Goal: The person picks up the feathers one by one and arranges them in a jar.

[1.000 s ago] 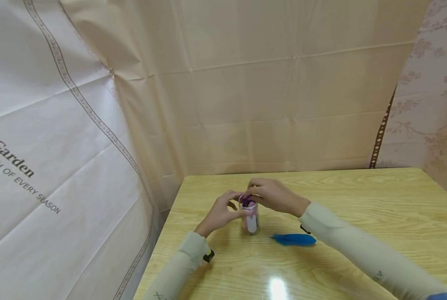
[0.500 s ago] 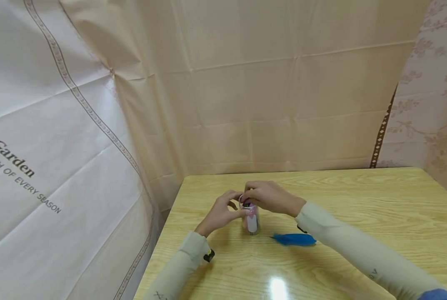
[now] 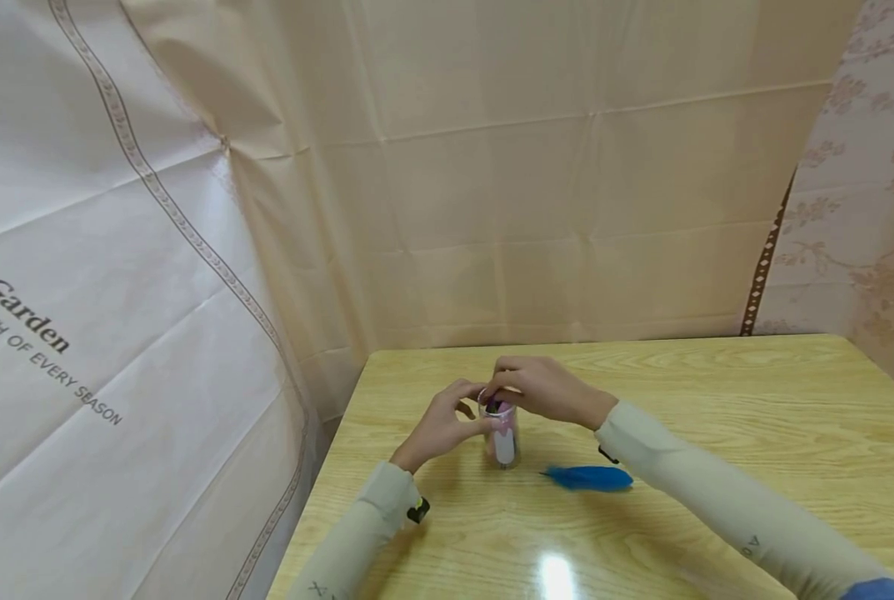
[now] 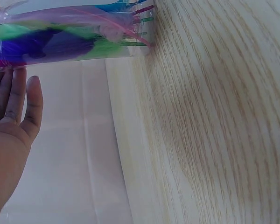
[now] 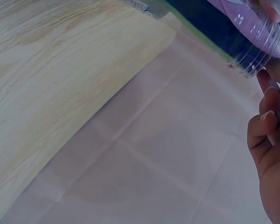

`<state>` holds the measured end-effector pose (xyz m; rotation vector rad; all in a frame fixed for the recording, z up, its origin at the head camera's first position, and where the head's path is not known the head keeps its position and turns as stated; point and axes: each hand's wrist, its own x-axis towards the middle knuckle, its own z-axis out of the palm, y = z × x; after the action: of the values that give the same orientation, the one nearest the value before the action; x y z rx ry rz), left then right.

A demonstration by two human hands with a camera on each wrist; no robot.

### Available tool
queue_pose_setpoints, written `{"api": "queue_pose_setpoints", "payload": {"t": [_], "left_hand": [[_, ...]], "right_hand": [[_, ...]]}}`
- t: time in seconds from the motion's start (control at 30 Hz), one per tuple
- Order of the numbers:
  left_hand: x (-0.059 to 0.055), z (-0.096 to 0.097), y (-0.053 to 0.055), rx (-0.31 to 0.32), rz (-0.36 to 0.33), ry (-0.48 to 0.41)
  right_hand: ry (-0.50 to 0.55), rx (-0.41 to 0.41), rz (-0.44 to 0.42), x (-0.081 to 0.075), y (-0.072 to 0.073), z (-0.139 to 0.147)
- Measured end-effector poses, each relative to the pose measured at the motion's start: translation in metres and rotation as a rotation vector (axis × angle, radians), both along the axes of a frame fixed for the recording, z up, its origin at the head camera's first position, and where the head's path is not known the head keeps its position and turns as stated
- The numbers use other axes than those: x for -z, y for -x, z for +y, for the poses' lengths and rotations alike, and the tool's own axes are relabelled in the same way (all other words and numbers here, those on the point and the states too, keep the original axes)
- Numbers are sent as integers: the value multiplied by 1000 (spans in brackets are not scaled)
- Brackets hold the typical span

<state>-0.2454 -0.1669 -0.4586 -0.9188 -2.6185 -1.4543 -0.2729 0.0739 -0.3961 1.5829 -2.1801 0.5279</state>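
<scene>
A clear jar (image 3: 505,450) stands upright on the wooden table, with a pale label patch on its front. Through its wall in the left wrist view show packed feathers (image 4: 60,44) in purple, green, lilac and blue, quills at the base. My left hand (image 3: 444,425) holds the jar near its rim, thumb in front and fingers behind. At the jar's mouth, the curled fingers of my right hand (image 3: 542,390) pinch the top of a dark purple feather (image 3: 493,406), mostly hidden by them. In the right wrist view, the right fingertips lie right at the threaded neck.
A blue feather (image 3: 589,478) lies on the table (image 3: 716,408), right of the jar and close to the right sleeve. Beyond the far edge hangs a beige cloth (image 3: 484,192); a white printed cloth (image 3: 139,375) hangs on the left.
My right hand dips slightly toward the jar's mouth, then rises a little back. Less purple shows above the rim than a second ago. The left hand and jar stay put.
</scene>
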Motion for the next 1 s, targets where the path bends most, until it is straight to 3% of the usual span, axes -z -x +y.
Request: {"api": "queue_pose_setpoints", "payload": {"t": [0.67, 1.0], "left_hand": [[1, 0, 0, -12, 8, 21], [-1, 2, -1, -33, 2, 0]], "right_hand": [[-3, 33, -31, 3, -3, 0], [51, 77, -68, 3, -4, 28]]}}
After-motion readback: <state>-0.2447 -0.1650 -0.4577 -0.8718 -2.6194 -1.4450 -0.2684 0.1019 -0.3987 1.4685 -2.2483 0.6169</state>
